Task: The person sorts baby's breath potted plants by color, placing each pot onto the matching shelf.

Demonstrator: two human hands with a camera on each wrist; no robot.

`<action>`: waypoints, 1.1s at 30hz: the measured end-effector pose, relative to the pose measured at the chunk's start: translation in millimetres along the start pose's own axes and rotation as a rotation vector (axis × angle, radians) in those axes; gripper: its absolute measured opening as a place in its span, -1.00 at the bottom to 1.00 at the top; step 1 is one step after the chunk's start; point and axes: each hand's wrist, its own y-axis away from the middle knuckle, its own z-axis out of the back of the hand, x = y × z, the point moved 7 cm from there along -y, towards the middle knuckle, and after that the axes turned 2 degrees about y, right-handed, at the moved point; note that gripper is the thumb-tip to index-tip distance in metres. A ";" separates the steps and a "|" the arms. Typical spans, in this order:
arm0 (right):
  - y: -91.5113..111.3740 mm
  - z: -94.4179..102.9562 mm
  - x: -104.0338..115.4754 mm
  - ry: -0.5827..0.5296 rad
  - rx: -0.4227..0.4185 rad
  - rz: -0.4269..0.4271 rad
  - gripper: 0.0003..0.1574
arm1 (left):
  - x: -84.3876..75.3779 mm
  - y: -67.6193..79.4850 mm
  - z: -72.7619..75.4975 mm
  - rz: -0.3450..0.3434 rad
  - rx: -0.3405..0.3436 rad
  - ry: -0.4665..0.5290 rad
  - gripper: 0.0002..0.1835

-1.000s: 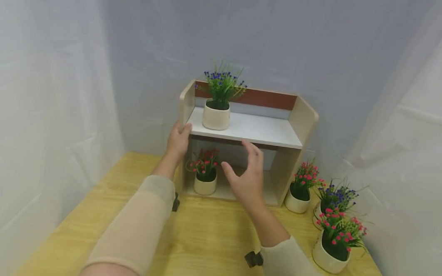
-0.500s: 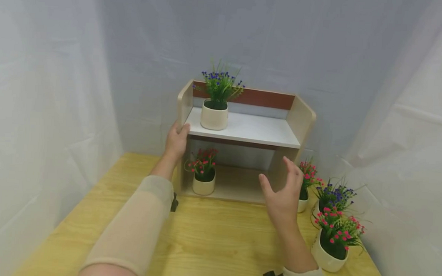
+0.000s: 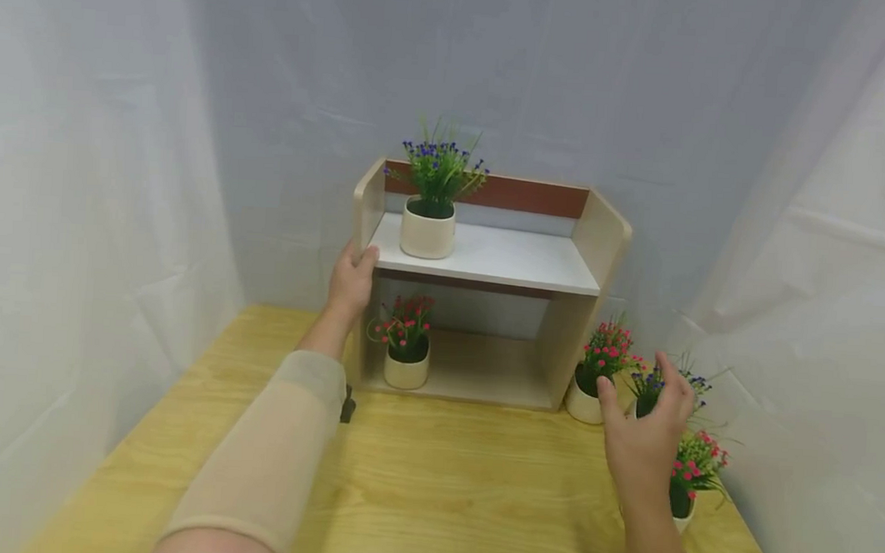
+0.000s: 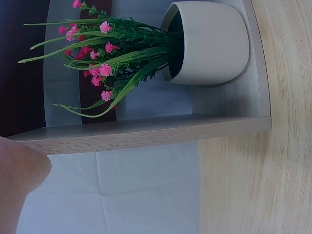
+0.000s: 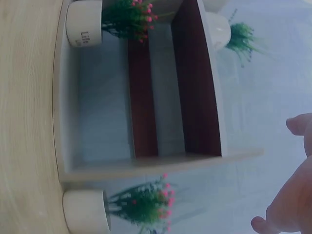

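Note:
My left hand (image 3: 350, 287) grips the left side panel of a small two-tier wooden shelf (image 3: 519, 255), thumb at its front edge. In the left wrist view part of that hand (image 4: 22, 170) shows beside the panel. On the upper tier, towards the left, stands a cream pot with purple flowers (image 3: 428, 232). Below it, a cream pot with pink flowers (image 3: 406, 368) sits inside the lower tier. My right hand (image 3: 647, 442) holds nothing, thumb and fingers spread apart. It overlaps a purple-flowered pot plant (image 3: 694, 385) and a pink-flowered one (image 3: 691, 473) in the head view, partly hiding both.
Another pot with pink flowers (image 3: 586, 403) stands against the shelf's right side. The wooden table (image 3: 439, 485) extends in front of the shelf. Pale sheeting (image 3: 823, 330) hangs at the back and both sides.
My right hand has moved from in front of the shelf's lower tier rightwards to the pots at the table's right side. My left hand has stayed on the side panel.

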 end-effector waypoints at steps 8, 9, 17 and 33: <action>9.1 42.3 -23.5 0.024 -0.109 -0.111 0.04 | 0.1 -0.8 1.9 -0.003 0.002 -0.011 -0.35; 9.7 47.0 -27.6 0.018 -0.120 -0.127 0.05 | 0.3 -0.7 2.0 -0.004 0.004 -0.010 -0.35; 17.6 81.6 -70.0 -0.036 -0.181 -0.292 0.18 | 3.5 3.3 -0.4 0.010 0.016 -0.019 -0.33; 21.2 88.3 -149.8 -0.031 0.110 -0.606 0.72 | -0.5 -0.9 -1.2 -0.022 0.012 0.001 -0.34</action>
